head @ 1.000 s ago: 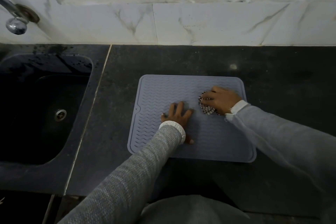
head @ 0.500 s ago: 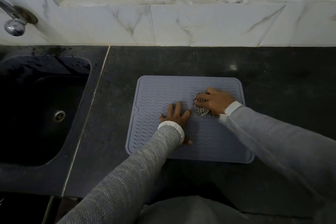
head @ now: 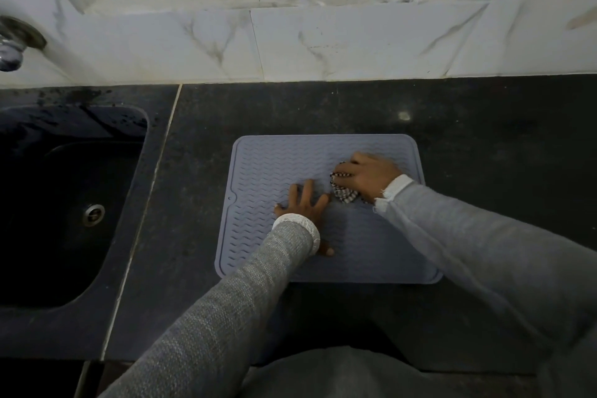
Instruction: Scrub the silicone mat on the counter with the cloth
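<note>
Head view: grey silicone mat lies flat on dark worktop, edges square to the tiled wall. Bare worktop at 12 and 3 o'clock of the mat; sink well apart at 9 o'clock; mat's near edge close to the worktop front. Left hand, fingers spread, presses flat on mat centre. Right hand at its 2 o'clock, fingers curled round the checked cloth, bunched against the mat just beside the left fingertips.
</note>
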The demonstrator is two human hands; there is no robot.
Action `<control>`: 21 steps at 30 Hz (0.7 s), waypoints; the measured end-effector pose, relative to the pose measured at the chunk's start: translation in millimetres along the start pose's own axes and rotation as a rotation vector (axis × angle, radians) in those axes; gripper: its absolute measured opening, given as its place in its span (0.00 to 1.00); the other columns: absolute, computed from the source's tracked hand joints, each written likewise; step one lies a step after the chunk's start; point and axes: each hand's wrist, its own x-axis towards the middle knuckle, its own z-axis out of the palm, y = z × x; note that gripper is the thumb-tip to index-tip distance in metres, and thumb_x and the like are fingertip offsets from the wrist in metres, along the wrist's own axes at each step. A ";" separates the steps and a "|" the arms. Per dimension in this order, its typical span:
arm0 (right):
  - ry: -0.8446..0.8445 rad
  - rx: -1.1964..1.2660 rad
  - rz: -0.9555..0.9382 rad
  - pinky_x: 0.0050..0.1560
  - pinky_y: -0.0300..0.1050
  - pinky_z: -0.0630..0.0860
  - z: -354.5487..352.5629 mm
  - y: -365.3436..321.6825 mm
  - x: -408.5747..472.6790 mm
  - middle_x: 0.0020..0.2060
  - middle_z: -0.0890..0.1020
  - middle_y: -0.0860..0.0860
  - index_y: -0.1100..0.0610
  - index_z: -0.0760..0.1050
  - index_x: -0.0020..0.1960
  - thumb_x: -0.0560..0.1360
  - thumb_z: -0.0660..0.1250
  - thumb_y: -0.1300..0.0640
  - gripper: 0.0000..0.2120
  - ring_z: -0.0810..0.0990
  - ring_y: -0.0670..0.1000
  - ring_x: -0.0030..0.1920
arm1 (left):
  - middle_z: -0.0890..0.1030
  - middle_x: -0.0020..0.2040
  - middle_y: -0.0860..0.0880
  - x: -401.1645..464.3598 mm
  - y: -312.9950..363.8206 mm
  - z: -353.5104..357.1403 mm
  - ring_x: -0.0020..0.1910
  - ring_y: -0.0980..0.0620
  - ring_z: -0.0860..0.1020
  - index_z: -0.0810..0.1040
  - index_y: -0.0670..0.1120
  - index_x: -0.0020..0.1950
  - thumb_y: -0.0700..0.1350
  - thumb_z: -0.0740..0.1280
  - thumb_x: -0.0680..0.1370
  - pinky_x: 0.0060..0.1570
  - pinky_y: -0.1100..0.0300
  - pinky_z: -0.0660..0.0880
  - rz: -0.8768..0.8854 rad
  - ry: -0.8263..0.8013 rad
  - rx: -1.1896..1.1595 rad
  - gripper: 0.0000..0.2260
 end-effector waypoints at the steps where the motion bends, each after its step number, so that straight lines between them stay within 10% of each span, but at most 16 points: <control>1: -0.005 0.002 0.003 0.62 0.53 0.67 3.1 7.0 -6.9 0.72 0.64 0.49 0.49 0.64 0.71 0.75 0.65 0.58 0.26 0.63 0.57 0.67 | 0.34 0.76 0.46 -0.4 -0.7 0.4 0.75 0.38 0.37 0.45 0.56 0.76 0.61 0.75 0.65 0.67 0.30 0.55 0.003 0.007 -0.006 0.51; 17: -0.012 0.029 0.099 0.64 0.52 0.66 3.0 5.0 -18.7 0.72 0.64 0.47 0.49 0.65 0.70 0.74 0.65 0.57 0.25 0.61 0.56 0.69 | 0.35 0.76 0.46 0.5 0.9 0.2 0.75 0.37 0.38 0.45 0.57 0.76 0.62 0.75 0.64 0.66 0.30 0.57 -0.007 0.016 0.024 0.51; 21: -0.018 0.014 0.104 0.45 0.51 0.78 15.3 37.9 -53.6 0.59 0.79 0.51 0.53 0.78 0.59 0.58 0.79 0.58 0.29 0.76 0.60 0.54 | 0.35 0.76 0.46 0.0 -0.2 0.4 0.75 0.38 0.38 0.44 0.57 0.76 0.61 0.75 0.64 0.66 0.30 0.57 0.000 0.017 0.011 0.52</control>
